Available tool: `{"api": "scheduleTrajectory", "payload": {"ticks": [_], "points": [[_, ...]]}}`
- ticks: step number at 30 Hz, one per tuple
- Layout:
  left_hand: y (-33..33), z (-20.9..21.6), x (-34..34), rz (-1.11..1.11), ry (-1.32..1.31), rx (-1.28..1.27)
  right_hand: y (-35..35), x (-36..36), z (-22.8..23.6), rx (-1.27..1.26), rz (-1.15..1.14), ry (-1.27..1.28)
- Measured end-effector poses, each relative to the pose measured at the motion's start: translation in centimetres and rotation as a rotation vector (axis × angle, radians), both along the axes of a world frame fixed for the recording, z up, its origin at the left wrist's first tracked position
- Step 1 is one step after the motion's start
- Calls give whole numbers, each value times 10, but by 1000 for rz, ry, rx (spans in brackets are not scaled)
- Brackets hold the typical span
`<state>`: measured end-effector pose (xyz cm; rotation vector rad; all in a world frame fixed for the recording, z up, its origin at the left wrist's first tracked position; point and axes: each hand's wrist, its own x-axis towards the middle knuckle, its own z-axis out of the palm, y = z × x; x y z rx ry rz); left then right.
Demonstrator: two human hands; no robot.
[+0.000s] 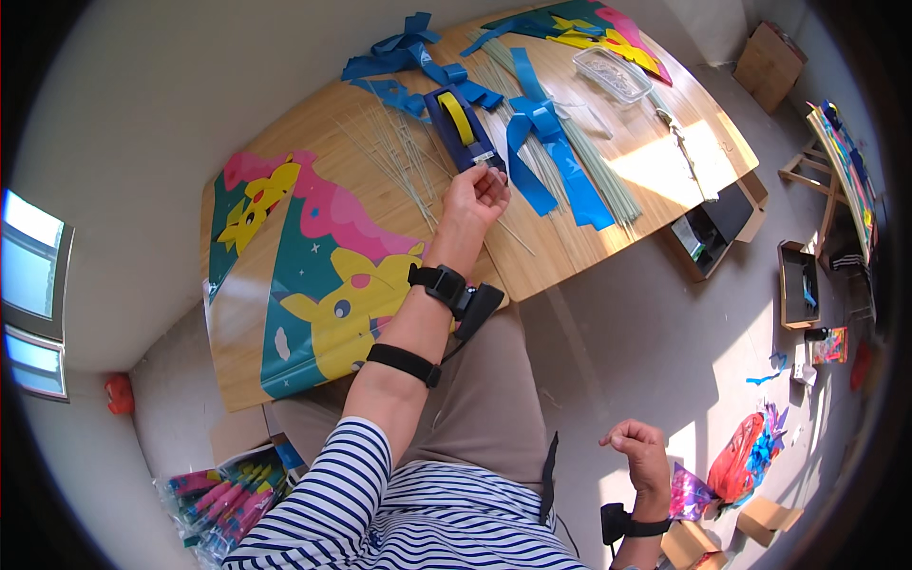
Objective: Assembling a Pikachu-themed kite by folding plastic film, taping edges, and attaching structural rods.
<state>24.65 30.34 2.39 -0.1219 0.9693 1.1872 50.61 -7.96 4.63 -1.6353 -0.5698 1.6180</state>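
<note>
Left hand (478, 195) at a tape dispenser (456, 121), right hand (640, 448) well apart, blue ribbon (573, 179) on wooden table (328, 130)

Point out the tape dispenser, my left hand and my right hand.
Tape dispenser (457, 118), head view: its yellow roll.
Left hand (475, 196), head view: its middle.
Right hand (643, 456), head view: its middle.

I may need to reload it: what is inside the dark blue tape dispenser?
Inside the dispenser sits a yellow roll, its upper curve showing. The dispenser's body covers the roll's lower part, so whatever lies beneath it cannot be seen.
</note>
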Motion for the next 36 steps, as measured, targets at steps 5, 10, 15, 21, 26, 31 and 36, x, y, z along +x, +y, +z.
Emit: {"api": "scheduleTrajectory", "payload": {"ticks": [5,10,15,21,26,31,36], "points": [[1,-2,3,2,72,-25,0,0,-4,15,12,-14],[5,-13,7,43,131,-73,-2,1,-15,-2,26,-32],[-10,-22,13,-4,18,-115,-16,9,-35,-40,8,-157],[-48,5,0,-115,-2,337,-25,9,-46,-86,-15,-184],[-68,45,-39,-114,41,465,-14,1,-45,-40,29,-147],[-91,74,-85,-185,44,620,-7,-5,-40,-1,101,-156],[-124,99,-136,-207,20,782,-1,-13,-31,56,175,-178]]}}
